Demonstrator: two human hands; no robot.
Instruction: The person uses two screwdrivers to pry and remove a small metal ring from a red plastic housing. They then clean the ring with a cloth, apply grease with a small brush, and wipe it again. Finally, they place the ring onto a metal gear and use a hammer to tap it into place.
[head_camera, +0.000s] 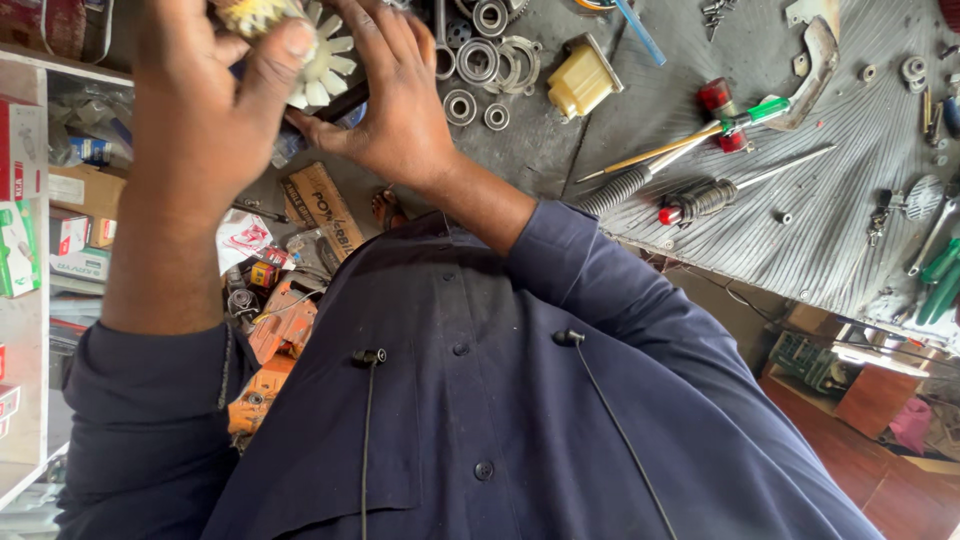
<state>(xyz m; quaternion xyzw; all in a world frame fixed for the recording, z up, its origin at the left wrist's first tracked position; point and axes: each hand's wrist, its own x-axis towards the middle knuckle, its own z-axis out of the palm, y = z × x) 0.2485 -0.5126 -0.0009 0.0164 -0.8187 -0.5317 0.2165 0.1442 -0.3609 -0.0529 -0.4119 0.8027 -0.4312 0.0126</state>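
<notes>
upper left of frame: left hand (205, 110) and right hand (400, 105) both pinching a white plastic finned fan wheel (325, 62) above grey steel bearing rings (478, 62).

white fan (325, 60), navy shirt (480, 400), cream block (581, 79), green-handled screwdriver (700, 135)

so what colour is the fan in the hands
White, its blades fanning out between both hands; the head view shows the fan.
</notes>
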